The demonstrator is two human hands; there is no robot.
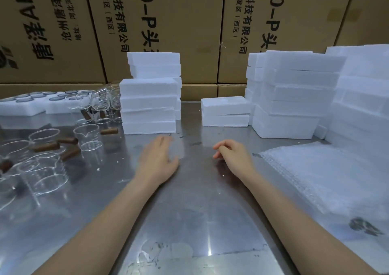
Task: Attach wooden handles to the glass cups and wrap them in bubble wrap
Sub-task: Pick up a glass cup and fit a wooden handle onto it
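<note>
Two foam trays (31,106) at far left hold round lids (56,98) in their wells. Left hand (157,161) lies blurred, fingers straight; right hand (231,155) hangs loosely curled, empty.

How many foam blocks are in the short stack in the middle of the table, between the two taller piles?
2: the top foam block lies on the bottom foam block, on the metal table beside the big right-hand pile. None seems hidden behind them.

Even, diffuse overhead light; soft glare streaks on the steel table (195,222) near edge. Left hand (156,159) motion-blurred; wide-angle bowing beyond the table.
</note>
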